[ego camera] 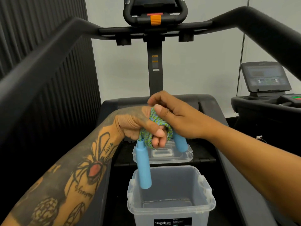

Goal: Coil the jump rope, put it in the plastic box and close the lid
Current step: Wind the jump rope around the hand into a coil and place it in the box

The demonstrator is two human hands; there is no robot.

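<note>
The jump rope (158, 121) is a blue-green braided cord bunched into a coil, with two light blue handles (144, 167) hanging down. My left hand (138, 126) is closed around the coiled cord. My right hand (171, 111) pinches the cord's top from the right. Both hands hover above the clear plastic box (210, 203), which stands open and empty on the treadmill belt. One handle dangles over the box's left rim. The clear lid (187, 158) lies flat just beyond the box.
I stand on a black treadmill with side rails (48, 66) left and right and a console (154, 15) ahead. A second treadmill's screen (265, 77) stands at the right. A dark ribbed wall runs along the left.
</note>
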